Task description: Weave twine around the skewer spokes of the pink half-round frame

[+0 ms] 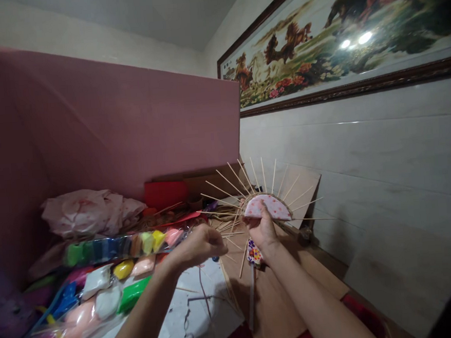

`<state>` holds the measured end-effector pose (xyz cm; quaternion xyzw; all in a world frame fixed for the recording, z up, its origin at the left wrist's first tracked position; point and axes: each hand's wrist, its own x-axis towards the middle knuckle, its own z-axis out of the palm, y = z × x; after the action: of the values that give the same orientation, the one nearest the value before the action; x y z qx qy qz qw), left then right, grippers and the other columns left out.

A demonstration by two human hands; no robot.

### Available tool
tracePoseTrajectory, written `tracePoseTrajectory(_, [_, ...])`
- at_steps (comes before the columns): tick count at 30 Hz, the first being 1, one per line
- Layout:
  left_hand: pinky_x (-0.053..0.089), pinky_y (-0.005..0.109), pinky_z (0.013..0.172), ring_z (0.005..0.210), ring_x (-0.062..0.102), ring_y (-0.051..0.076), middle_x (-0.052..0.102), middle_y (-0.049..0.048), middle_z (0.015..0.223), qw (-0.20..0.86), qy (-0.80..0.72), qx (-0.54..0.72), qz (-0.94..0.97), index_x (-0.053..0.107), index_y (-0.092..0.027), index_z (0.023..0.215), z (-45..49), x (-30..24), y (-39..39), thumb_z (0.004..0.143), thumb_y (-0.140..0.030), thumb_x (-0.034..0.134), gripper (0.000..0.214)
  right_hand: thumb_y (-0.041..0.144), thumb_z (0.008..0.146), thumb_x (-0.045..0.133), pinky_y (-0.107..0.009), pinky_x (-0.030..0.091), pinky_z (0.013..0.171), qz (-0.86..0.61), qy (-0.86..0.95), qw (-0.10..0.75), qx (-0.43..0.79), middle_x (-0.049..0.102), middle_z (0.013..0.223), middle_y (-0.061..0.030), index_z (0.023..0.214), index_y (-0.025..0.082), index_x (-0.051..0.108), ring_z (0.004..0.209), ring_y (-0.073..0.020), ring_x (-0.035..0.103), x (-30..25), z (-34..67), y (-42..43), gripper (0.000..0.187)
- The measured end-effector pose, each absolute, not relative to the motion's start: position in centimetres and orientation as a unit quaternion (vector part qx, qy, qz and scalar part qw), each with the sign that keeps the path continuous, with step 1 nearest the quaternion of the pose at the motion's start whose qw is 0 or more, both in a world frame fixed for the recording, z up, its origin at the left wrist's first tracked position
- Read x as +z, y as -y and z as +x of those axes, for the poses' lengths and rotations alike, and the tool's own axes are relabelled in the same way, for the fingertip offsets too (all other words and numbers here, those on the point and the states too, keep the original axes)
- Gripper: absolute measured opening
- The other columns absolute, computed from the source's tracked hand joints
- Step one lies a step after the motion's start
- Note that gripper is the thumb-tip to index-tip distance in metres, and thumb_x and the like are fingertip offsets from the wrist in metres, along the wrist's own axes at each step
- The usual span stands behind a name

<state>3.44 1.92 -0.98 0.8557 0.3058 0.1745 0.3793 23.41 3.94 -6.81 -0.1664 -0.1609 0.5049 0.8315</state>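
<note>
My right hand grips a half-round piece covered in white cloth with pink dots, thumb on its face. Thin wooden sticks fan out from its curved edge, where brown cord-like strands run along the rim. To its left, my left hand is closed in the air, fingers pressed together; what they hold, if anything, is hidden. Below that hand a thin brown strand runs down over a white sheet; whether it reaches the fingers is unclear. Beneath my right hand lies a flower-patterned handle with a long flat grey strip.
Bagged coloured clay packs cover the left side, with a row of smaller ones behind. A crumpled dotted cloth lies farther back. Loose sticks are scattered on the brown board. A tiled wall bounds the right.
</note>
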Motion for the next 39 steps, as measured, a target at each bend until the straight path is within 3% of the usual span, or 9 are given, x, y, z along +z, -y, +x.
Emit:
tracePoseTrajectory(3, [0.02, 0.02, 0.044, 0.048, 0.027, 0.007, 0.031, -0.0061, 0.049, 0.367, -0.275, 0.133, 0.878, 0.052, -0.013, 0.053, 4.5, -2.2, -1.7, 0.065, -0.027, 0.056, 0.019, 0.033, 0.072, 0.061, -0.021, 0.05, 0.044, -0.162, 0.175, 0.828, 0.508, 0.07, 0.074, 0.0007, 0.091, 0.022, 0.055, 0.057, -0.0124, 0.063, -6.6, 23.1, -3.7, 0.022])
tracePoseTrajectory(10, [0.022, 0.019, 0.045, 0.049, 0.032, 0.007, 0.038, -0.0059, 0.048, 0.355, -0.261, 0.093, 0.893, 0.056, -0.014, 0.055, 5.1, -3.7, -2.1, 0.063, -0.024, 0.055, 0.013, 0.037, 0.076, 0.056, -0.021, 0.051, 0.046, -0.163, 0.206, 0.817, 0.514, 0.071, 0.084, -0.0049, 0.096, 0.021, 0.055, 0.072, -0.0159, 0.067, -6.4, 22.8, -3.4, 0.026])
tracePoseTrajectory(17, [0.022, 0.023, 0.047, 0.049, 0.037, 0.009, 0.048, -0.0027, 0.05, 0.189, -0.357, 0.094, 0.91, 0.064, -0.017, 0.056, 5.9, -4.6, -1.8, 0.06, -0.021, 0.056, 0.01, 0.041, 0.075, 0.057, -0.022, 0.052, 0.047, -0.164, 0.195, 0.81, 0.528, 0.071, 0.084, -0.0043, 0.096, 0.022, 0.054, 0.074, -0.0173, 0.067, -6.1, 22.5, -3.0, 0.028])
tracePoseTrajectory(21, [0.021, 0.023, 0.047, 0.046, 0.037, 0.01, 0.05, -0.001, 0.048, 0.175, -0.392, 0.137, 0.893, 0.063, -0.019, 0.052, 5.8, -5.0, -2.0, 0.062, -0.025, 0.06, 0.013, 0.039, 0.074, 0.059, -0.021, 0.051, 0.046, -0.157, 0.188, 0.807, 0.538, 0.071, 0.082, -0.0043, 0.094, 0.021, 0.054, 0.073, -0.0169, 0.067, -6.1, 22.6, -3.0, 0.027])
tracePoseTrajectory(26, [0.018, 0.022, 0.043, 0.04, 0.028, 0.007, 0.032, -0.0048, 0.038, 0.264, -0.404, 0.291, 0.826, 0.048, -0.016, 0.04, 5.8, -4.5, -2.8, 0.066, -0.039, 0.06, 0.037, 0.04, 0.073, 0.061, -0.023, 0.053, 0.049, -0.159, 0.2, 0.809, 0.53, 0.071, 0.083, -0.0038, 0.096, 0.022, 0.055, 0.074, -0.0172, 0.067, -6.2, 22.5, -3.0, 0.03])
tracePoseTrajectory(29, [0.021, 0.021, 0.039, 0.038, 0.038, 0.008, 0.045, -0.0037, 0.044, 0.436, -0.411, 0.37, 0.71, 0.059, -0.013, 0.061, 6.3, -3.9, -2.6, 0.067, -0.038, 0.06, 0.026, 0.04, 0.073, 0.061, -0.023, 0.053, 0.05, -0.158, 0.225, 0.804, 0.526, 0.07, 0.086, -0.0047, 0.099, 0.02, 0.055, 0.076, -0.0173, 0.067, -6.0, 21.9, -2.7, 0.033])
tracePoseTrajectory(33, [0.019, 0.018, 0.034, 0.034, 0.041, 0.004, 0.062, 0.0026, 0.067, 0.669, -0.342, 0.392, 0.531, 0.059, -0.012, 0.086, 7.2, -3.4, -1.4, 0.061, -0.027, 0.068, 0.031, 0.041, 0.074, 0.06, -0.024, 0.054, 0.053, -0.153, 0.238, 0.786, 0.549, 0.071, 0.083, -0.0048, 0.097, 0.018, 0.056, 0.073, -0.0171, 0.067, -5.9, 20.7, -2.1, 0.033])
tracePoseTrajectory(36, [0.026, 0.016, 0.035, 0.039, 0.046, 0.004, 0.064, 0.0056, 0.071, 0.734, -0.292, 0.416, 0.451, 0.059, -0.01, 0.079, 7.8, -3.5, -0.8, 0.061, -0.02, 0.069, 0.024, 0.043, 0.075, 0.058, -0.026, 0.055, 0.053, -0.156, 0.242, 0.764, 0.577, 0.071, 0.079, -0.0058, 0.095, 0.015, 0.058, 0.068, -0.0176, 0.067, -5.8, 19.8, -1.7, 0.035])
tracePoseTrajectory(39, [0.029, 0.015, 0.035, 0.037, 0.045, 0.004, 0.057, 0.0015, 0.052, 0.731, -0.3, 0.455, 0.41, 0.057, -0.01, 0.067, 8.1, -3.8, -0.9, 0.064, -0.019, 0.067, 0.014, 0.04, 0.075, 0.06, -0.026, 0.055, 0.056, -0.147, 0.242, 0.768, 0.574, 0.07, 0.081, -0.0049, 0.094, 0.016, 0.058, 0.07, -0.0171, 0.067, -5.7, 19.3, -1.4, 0.031])
